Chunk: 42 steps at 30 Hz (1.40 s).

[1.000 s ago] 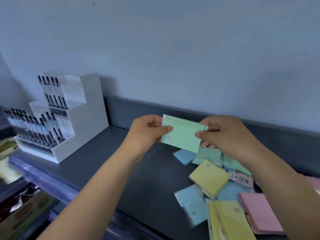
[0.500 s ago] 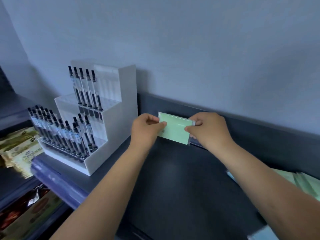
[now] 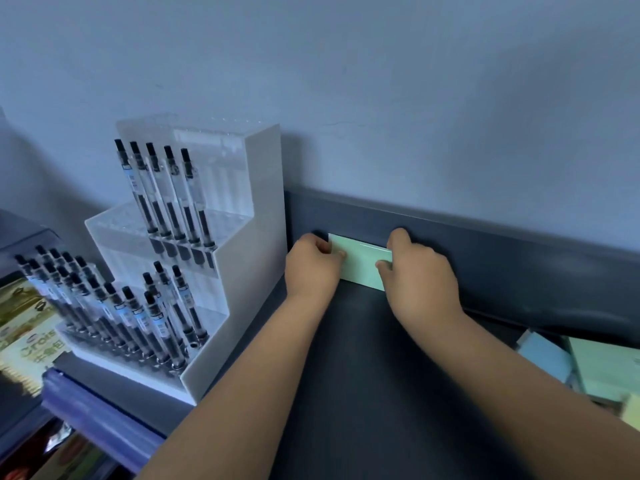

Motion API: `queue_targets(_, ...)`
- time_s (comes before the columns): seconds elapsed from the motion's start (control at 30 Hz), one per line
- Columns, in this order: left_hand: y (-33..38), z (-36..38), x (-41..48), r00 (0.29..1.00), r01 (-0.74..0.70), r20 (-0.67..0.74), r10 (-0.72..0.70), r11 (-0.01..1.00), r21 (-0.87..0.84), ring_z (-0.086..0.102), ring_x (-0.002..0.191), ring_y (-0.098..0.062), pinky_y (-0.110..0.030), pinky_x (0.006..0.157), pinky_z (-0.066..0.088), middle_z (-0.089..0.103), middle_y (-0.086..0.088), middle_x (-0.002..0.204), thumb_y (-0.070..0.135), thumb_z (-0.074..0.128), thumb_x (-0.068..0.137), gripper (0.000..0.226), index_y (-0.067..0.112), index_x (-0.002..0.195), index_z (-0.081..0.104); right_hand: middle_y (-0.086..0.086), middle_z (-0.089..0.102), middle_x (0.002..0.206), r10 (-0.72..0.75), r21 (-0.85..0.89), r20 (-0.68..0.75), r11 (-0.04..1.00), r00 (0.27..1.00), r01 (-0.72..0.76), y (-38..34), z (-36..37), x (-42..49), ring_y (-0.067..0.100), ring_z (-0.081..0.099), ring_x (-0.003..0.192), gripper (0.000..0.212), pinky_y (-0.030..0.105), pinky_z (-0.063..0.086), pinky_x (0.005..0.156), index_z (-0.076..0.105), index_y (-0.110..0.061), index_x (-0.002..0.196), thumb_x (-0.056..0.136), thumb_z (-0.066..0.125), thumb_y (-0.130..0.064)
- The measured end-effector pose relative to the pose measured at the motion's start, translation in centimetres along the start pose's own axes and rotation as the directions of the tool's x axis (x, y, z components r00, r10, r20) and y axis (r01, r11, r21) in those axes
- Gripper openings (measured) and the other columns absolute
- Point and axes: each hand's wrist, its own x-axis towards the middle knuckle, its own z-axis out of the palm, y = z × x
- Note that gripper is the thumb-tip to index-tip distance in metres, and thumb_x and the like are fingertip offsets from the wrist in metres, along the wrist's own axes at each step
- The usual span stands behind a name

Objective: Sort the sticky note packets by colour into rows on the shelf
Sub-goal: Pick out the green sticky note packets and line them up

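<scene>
A green sticky note packet (image 3: 360,268) is pinched by the left hand (image 3: 311,268) and right hand (image 3: 420,284) against the back edge of the shelf (image 3: 363,375). The sorting is judged barely begun: no row is seen yet, and other packets (image 3: 543,358) are left unsorted at right.

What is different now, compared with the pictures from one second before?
The left hand and right hand carried the green packet away from the pile, leftwards and to the back of the shelf; it now stands against the back rim, beside the pen stand. Both still hold its ends; the stand is unmoved.
</scene>
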Motion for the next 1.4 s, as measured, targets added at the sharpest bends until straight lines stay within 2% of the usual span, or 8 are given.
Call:
queue_targets(0.23, 0.5, -1.1, -0.2, 0.999, -0.049, -0.008, 0.050, 0.990, 0.133, 0.060, 0.077, -0.021, -0.030, 0.064, 0.042, 0.060, 0.006, 0.075, 0.032, 0.074, 0.084, 0.023, 0.012, 0.084, 0.063, 0.005, 0.056, 0.066, 0.002, 0.028, 0.020, 1.000, 1.000, -0.003, -0.6, -0.2, 0.0, 0.035, 0.051, 0.061, 0.022, 0.034, 0.040, 0.048, 0.034, -0.019, 0.096, 0.095, 0.056, -0.018)
queue_targets(0.53, 1.6, -1.7, -1.2, 0.992, -0.120, -0.019, 0.125, 0.976, 0.182, 0.060, 0.082, -0.022, -0.035, 0.068, 0.049, 0.062, 0.001, 0.084, 0.038, 0.073, 0.085, 0.032, 0.011, 0.091, 0.057, 0.000, 0.052, 0.064, -0.017, -0.159, 0.020, 0.987, 1.000, 0.019, -0.5, -1.2, -0.4, 0.030, 0.046, 0.053, 0.024, 0.028, 0.021, 0.043, 0.035, -0.017, 0.102, 0.095, 0.057, -0.018)
queue_targets(0.83, 3.9, -1.1, -5.1, 0.947, -0.277, -0.098, 0.305, 0.934, 0.227, 0.059, 0.099, -0.020, -0.031, 0.078, 0.043, 0.064, 0.000, 0.108, 0.037, 0.070, 0.088, 0.030, 0.015, 0.107, 0.064, -0.001, 0.065, 0.078, 0.027, 0.029, -0.030, 0.999, 0.999, -0.026, 3.9, -7.2, -2.1, 0.026, 0.061, 0.074, 0.022, 0.035, 0.051, 0.064, 0.059, -0.019, 0.097, 0.098, 0.058, -0.041)
queue_targets(1.0, 9.0, 2.5, -10.6, 0.936, -0.336, 0.100, 0.338, 0.941, -0.043, 0.065, 0.083, -0.004, -0.025, 0.073, 0.051, 0.070, 0.012, 0.083, 0.043, 0.074, 0.086, 0.018, 0.025, 0.084, 0.069, -0.006, 0.067, 0.079, 0.179, 0.073, 0.010, 0.981, 0.984, -0.180, 9.9, -12.5, -4.9, 0.022, 0.063, 0.082, 0.032, 0.038, 0.054, 0.075, 0.067, -0.025, 0.089, 0.091, 0.064, -0.056)
queue_targets(1.1, 11.5, 5.1, -14.0, 0.845, -0.365, 0.360, 0.396, 0.918, -0.155, 0.065, 0.077, -0.001, -0.017, 0.068, 0.048, 0.071, 0.011, 0.081, 0.035, 0.076, 0.086, 0.013, 0.023, 0.081, 0.071, -0.012, 0.068, 0.086, 0.256, 0.026, 0.148, 0.965, 0.955, -0.262, 14.6, -15.8, -7.4, 0.015, 0.064, 0.088, 0.030, 0.040, 0.055, 0.081, 0.069, -0.029, 0.084, 0.086, 0.066, -0.059)
queue_targets(1.2, 12.5, 7.8, -16.9, 0.645, -0.433, 0.619, 0.448, 0.882, -0.187, 0.067, 0.088, -0.007, -0.025, 0.079, 0.054, 0.072, 0.007, 0.091, 0.029, 0.078, 0.086, 0.010, 0.023, 0.091, 0.072, -0.018, 0.069, 0.087, 0.335, 0.033, 0.220, 0.936, 0.916, -0.350, 19.6, -19.3, -10.2, 0.004, 0.064, 0.085, 0.025, 0.034, 0.053, 0.076, 0.072, -0.034, 0.081, 0.083, 0.070, -0.059)
queue_targets(1.3, 13.3, 10.3, -19.4, 0.524, -0.547, 0.744, 0.415, 0.833, -0.079, 0.061, 0.101, -0.004, -0.032, 0.092, 0.052, 0.066, 0.014, 0.105, 0.039, 0.078, 0.085, 0.024, 0.029, 0.105, 0.070, -0.021, 0.069, 0.089, 0.390, 0.071, 0.216, 0.908, 0.895, -0.413, 23.2, -22.3, -12.6, 0.000, 0.066, 0.079, 0.023, 0.030, 0.049, 0.070, 0.073, -0.036, 0.084, 0.080, 0.070, -0.059)
queue_targets(1.4, 14.4, 12.1, -21.7, 0.500, -0.653, 0.766, 0.403, 0.757, 0.028, 0.054, 0.110, -0.002, -0.028, 0.096, 0.047, 0.058, 0.019, 0.116, 0.050, 0.075, 0.084, 0.039, 0.033, 0.117, 0.065, -0.022, 0.070, 0.090, 0.416, 0.075, 0.216, 0.895, 0.883, -0.440, 25.5, -24.2, -14.9, -0.004, 0.063, 0.086, 0.023, 0.030, 0.048, 0.074, 0.073, -0.038, 0.088, 0.078, 0.070, -0.059)
